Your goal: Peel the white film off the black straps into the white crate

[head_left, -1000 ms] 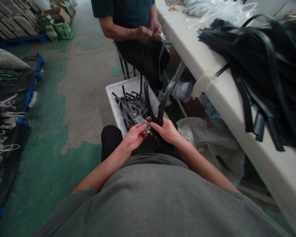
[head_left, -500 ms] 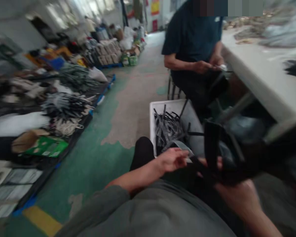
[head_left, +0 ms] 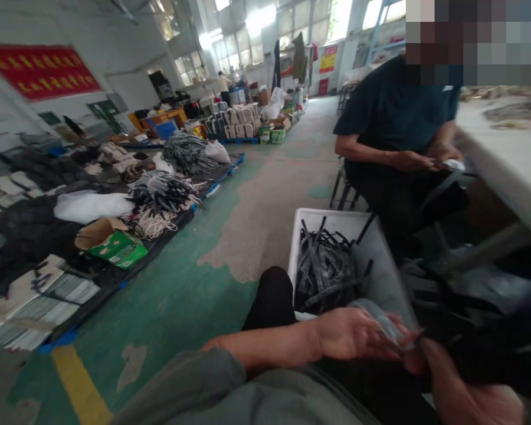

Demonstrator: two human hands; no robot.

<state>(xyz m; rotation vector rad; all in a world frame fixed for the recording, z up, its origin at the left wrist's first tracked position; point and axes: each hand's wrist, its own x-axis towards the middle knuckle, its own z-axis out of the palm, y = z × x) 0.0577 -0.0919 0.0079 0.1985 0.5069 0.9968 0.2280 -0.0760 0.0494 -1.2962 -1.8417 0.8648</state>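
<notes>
My left hand (head_left: 358, 333) is closed on a grey strap (head_left: 378, 319) that loops up from its fingers, over the near edge of a white bin (head_left: 387, 271). Close beside it on the right, my right hand (head_left: 464, 383) is blurred, its fingertips near the strap's end; what it holds is hidden in dark material. Many black and grey straps (head_left: 325, 268) lie tangled in the bin, just beyond my left hand.
A seated person in a dark shirt (head_left: 393, 118) works by a white table (head_left: 504, 159) at right. Left on the floor are a green carton (head_left: 124, 251), strap bundles (head_left: 159, 192) and stacked flat pieces (head_left: 48, 301). A dark knee (head_left: 274, 292) is left of the bin.
The view has shifted, showing more of the room. My hands have come together lower right, and the black piece lifted between them before is no longer raised.
</notes>
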